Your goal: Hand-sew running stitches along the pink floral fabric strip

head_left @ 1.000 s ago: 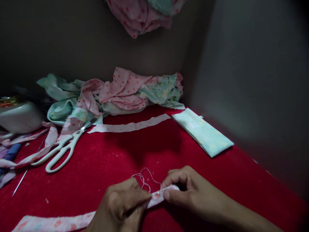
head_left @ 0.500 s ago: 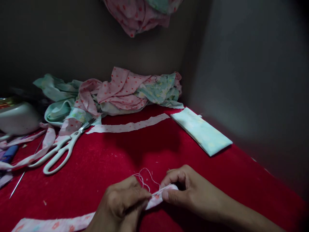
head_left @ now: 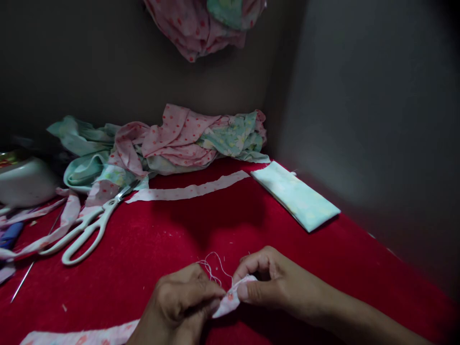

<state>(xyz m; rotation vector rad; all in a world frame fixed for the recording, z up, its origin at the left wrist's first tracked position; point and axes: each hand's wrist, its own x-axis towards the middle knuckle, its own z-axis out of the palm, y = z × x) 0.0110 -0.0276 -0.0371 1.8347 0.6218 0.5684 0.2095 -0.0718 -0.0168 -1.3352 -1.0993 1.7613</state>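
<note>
My left hand (head_left: pixel 183 299) pinches a narrow pink-and-white floral fabric strip (head_left: pixel 228 303) between thumb and fingers. Close beside it, my right hand (head_left: pixel 268 278) has the strip's short end between thumb and index finger. The strip's long end runs out past my left wrist to the lower left. A loose pale thread (head_left: pixel 215 261) loops up from the cloth between both hands and lies over the red surface. Whether a needle sits in the fingers cannot be seen.
White-handled scissors (head_left: pixel 95 225) lie at left, near a metal rod (head_left: pixel 23 282) and a white container (head_left: pixel 27 182). A fabric heap (head_left: pixel 179 139) rests at the back. A cut strip (head_left: pixel 190 190) and folded mint cloth (head_left: pixel 296 196) lie ahead. Pink fabric (head_left: pixel 201 28) hangs above.
The view has shifted slightly. My right hand has tilted the strip's end a little, so more of the cloth shows between my hands. Both hands keep their pinch.
</note>
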